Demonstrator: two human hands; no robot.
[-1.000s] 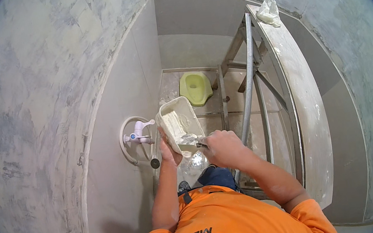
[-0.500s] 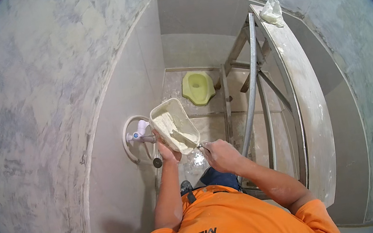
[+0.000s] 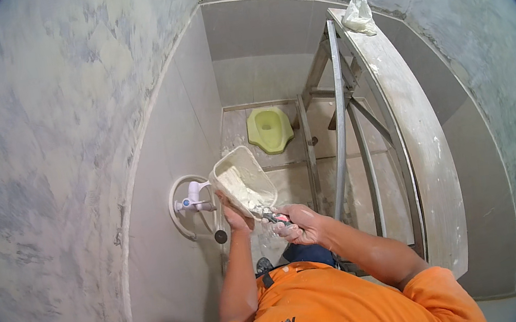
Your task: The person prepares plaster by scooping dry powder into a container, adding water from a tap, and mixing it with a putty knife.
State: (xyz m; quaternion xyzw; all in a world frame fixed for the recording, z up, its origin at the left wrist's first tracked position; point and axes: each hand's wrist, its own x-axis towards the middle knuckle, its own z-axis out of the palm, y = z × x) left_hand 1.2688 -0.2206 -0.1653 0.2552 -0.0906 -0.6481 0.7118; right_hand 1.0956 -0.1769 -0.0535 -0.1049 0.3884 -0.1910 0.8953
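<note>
My left hand (image 3: 238,219) is closed around the lower side of a pale rectangular tub (image 3: 253,165), which is tilted toward me. Inside lies off-white, paste-like plaster (image 3: 233,182). My right hand (image 3: 301,223), smeared with white, grips the dark and red handle of a putty knife (image 3: 274,216) at the tub's near right corner. Its blade end is at the rim, smeared with plaster and hard to make out.
Close left of the tub, a tap (image 3: 195,202) and a hose sticking out from the wall. A squat toilet (image 3: 270,131) is set in the floor ahead. On my right stands a metal-legged trestle with a long plank (image 3: 418,114) carrying a plastic bag (image 3: 358,16).
The putty knife's blade, which lay in the plaster, has drawn back to the tub's near rim. My right hand has turned, showing the handle and whitened fingers. The view has shifted slightly.
</note>
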